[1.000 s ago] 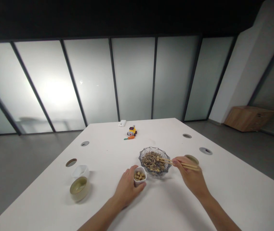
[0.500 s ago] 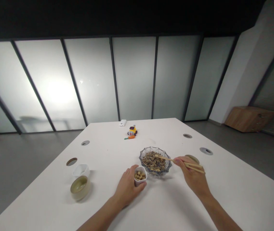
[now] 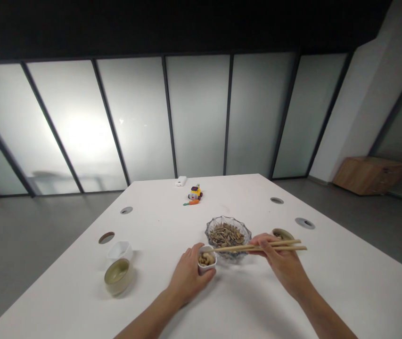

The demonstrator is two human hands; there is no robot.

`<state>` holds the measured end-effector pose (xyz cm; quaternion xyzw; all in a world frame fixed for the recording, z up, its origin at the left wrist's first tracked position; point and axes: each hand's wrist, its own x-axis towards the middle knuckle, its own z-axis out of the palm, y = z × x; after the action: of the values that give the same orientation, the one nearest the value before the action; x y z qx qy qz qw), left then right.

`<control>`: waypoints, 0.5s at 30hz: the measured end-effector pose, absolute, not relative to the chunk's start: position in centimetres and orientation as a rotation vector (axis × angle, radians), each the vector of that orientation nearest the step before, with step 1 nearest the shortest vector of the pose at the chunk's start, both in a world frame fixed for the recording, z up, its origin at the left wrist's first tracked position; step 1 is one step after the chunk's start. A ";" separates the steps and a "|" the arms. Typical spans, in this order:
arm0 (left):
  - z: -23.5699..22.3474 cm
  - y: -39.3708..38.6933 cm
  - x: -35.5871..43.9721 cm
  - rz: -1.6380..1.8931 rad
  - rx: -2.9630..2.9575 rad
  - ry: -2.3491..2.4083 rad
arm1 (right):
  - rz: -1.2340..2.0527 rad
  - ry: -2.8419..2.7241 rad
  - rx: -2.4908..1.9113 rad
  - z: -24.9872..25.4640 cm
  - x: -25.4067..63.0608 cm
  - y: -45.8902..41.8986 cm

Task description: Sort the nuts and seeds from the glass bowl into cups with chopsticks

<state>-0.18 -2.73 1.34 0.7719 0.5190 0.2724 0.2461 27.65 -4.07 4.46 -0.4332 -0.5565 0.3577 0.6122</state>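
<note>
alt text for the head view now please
A person's right hand holds pale wooden chopsticks, their tips at a small white cup of tan pieces gripped by the left hand. Beside the cup on a white table stands a clear scalloped glass bowl of brownish seeds. Farther back sit a yellow toy vehicle and an orange carrot-shaped object.

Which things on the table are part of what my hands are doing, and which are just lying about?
In use:
chopsticks, in the right hand
small white bowl, held by the left hand
glass bowl of seeds, probably

Lying about:
toy vehicle
orange carrot-shaped item
white device
white dish and green bowl, at left
partly hidden bowl behind the right hand, perhaps
</note>
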 end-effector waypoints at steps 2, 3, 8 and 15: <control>1.3 -2.7 -0.2 0.741 2.105 1.417 | 0.801 -1.272 -1.013 4.5 27.8 -4.0; 1.3 -2.7 -0.2 0.738 2.104 1.418 | 0.763 -1.264 -1.030 4.7 28.0 -4.0; 1.3 -2.7 -0.2 0.729 2.102 1.425 | 0.400 -1.349 -1.252 5.8 28.8 -4.2; 1.2 -2.7 -0.2 0.735 2.100 1.419 | 0.275 -1.538 -1.304 6.1 28.2 -4.7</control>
<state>-0.21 -2.71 1.24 0.7709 0.5208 0.2696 0.2486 28.21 -4.72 6.07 -0.5453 -0.6430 0.1151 0.5253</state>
